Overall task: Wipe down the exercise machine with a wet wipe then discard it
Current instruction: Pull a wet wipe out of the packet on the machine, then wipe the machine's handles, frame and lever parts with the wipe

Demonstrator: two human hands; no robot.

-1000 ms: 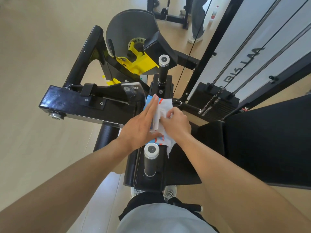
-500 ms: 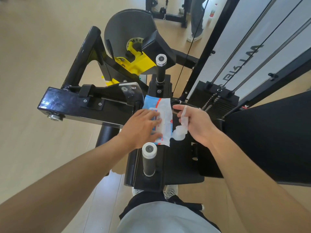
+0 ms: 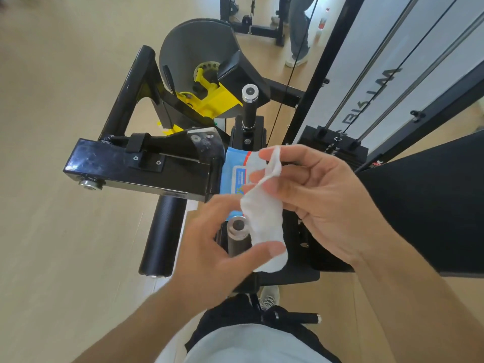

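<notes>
A white wet wipe [image 3: 265,221] hangs crumpled between my two hands above the black exercise machine [image 3: 146,166]. My right hand [image 3: 319,200] pinches its upper end between fingertips. My left hand [image 3: 209,255] touches its lower end with the thumb, fingers spread. A blue and white wipes packet [image 3: 235,166] lies on the machine just behind the wipe, partly hidden by my fingers. Two chrome-capped black handles [image 3: 249,106] stand on the machine, one beyond the packet and one below the wipe.
A black roller pad [image 3: 162,231] hangs under the machine's arm at left. The grey cam with yellow adjuster [image 3: 207,98] is further back. A weight stack with cables [image 3: 335,148] and a black seat pad [image 3: 429,203] are at right. A person's legs [image 3: 298,30] stand far back.
My right hand pulled the wipe free of the packet and lifted it. My left hand left the packet and came up to the wipe's lower end.
</notes>
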